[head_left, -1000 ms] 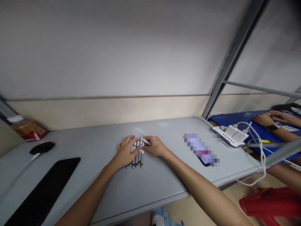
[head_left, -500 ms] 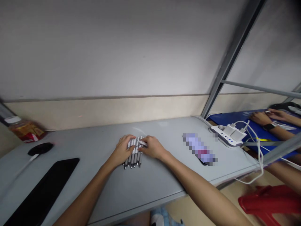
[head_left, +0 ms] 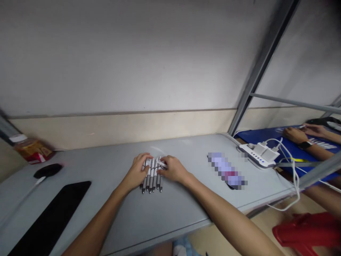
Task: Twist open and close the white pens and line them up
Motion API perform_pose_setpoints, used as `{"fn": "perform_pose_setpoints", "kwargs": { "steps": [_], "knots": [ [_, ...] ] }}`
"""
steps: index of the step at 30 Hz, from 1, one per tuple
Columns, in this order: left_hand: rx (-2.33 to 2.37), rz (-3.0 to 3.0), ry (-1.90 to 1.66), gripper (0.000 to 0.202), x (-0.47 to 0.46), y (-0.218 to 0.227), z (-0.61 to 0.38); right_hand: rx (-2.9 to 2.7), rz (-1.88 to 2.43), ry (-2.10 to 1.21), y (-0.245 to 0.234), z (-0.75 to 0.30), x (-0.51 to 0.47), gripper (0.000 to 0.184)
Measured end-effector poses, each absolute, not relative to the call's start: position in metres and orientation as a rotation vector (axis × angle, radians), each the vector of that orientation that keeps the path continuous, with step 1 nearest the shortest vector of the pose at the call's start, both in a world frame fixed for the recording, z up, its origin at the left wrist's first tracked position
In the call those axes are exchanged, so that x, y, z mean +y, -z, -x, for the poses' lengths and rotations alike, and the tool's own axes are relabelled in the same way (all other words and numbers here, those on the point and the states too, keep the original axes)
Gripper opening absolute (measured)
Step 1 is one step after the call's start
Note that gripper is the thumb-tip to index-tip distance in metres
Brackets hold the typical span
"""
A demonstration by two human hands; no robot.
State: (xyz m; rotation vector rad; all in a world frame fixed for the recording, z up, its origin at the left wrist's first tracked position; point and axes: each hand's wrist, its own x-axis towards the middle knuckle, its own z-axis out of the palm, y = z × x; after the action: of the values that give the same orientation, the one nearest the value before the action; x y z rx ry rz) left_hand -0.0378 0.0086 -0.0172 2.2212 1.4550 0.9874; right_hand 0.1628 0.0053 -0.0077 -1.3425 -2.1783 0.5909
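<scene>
Several pens (head_left: 152, 174) with white upper parts and grey grips lie side by side on the grey desk, tips toward me. My left hand (head_left: 137, 171) curls around the left edge of the row, its thumb over the pens. From the other side my right hand (head_left: 171, 168) grips the right edge, fingers bent at the upper ends. Both hands partly hide the outer pens.
A phone (head_left: 225, 170) with a blurred screen and a white power strip (head_left: 257, 156) with cables lie to the right. At left are a black mat (head_left: 57, 213), a black round charger (head_left: 48, 171) and a jar (head_left: 33, 149). Another person's hands (head_left: 295, 137) are over a blue surface.
My left hand has shifted slightly off the pens, so more of their white parts show. The right hand stays at the right edge. The view has moved a little.
</scene>
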Motion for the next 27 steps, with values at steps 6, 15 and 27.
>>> {"fn": "perform_pose_setpoints", "kwargs": {
  "steps": [6, 15, 27],
  "knots": [
    [1.461, -2.162, -1.058, 0.036, 0.0122, 0.0168, 0.0447, -2.151, 1.316, -0.638, 0.0096, -0.1631, 0.0076, 0.031],
    [1.429, -2.107, -1.121, 0.035, 0.0103, 0.0141, 0.0398, -2.054, 1.319, -0.586, 0.0105, -0.1598, 0.0081, 0.025],
    [1.456, -2.229, -1.076, 0.027, 0.0071, 0.0146, 0.0370, -2.041, 1.301, -0.581, 0.0088, -0.1593, 0.0056, 0.023]
  ]
}}
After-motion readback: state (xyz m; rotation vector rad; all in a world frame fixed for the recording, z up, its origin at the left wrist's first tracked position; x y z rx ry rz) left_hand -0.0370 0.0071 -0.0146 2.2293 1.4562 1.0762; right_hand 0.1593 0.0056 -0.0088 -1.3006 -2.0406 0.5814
